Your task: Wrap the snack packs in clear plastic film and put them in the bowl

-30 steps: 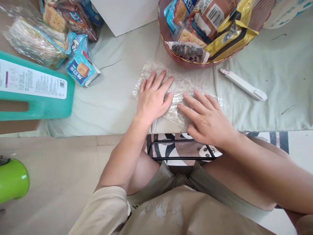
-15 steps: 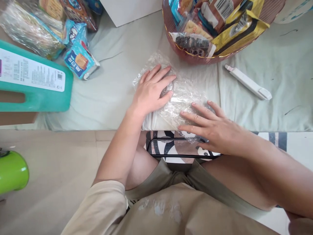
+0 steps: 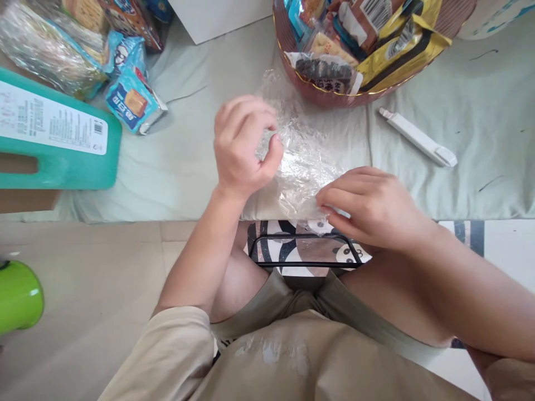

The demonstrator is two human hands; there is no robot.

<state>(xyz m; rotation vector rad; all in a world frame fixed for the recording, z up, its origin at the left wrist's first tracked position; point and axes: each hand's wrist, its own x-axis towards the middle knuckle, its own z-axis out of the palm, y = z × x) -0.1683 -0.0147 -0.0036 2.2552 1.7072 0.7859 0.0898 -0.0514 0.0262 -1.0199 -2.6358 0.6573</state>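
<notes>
A crumpled sheet of clear plastic film (image 3: pixel 307 161) lies on the pale green cloth between my hands, its near end at the cloth's front edge. My left hand (image 3: pixel 246 142) is at the film's left side, fingers curled around a bunched part of it; the thumb stands a little apart from the fingertips. Much of what is in that palm is hidden. At the film's near right corner, my right hand (image 3: pixel 368 206) pinches its edge between thumb and fingers.
A pinkish gold-rimmed bowl (image 3: pixel 326 100) of packaged snacks stands beyond the film. To its right lies a white cutter-like tool (image 3: pixel 418 136). At left are a green jug (image 3: pixel 83 172), a blue snack packet (image 3: pixel 136 103) and wrapped food (image 3: pixel 45 50). A white box (image 3: pixel 221 16) sits behind.
Both hands were spread flat on the film; now their fingers have curled in on it. The left hand has risen slightly, and the film has bunched up.
</notes>
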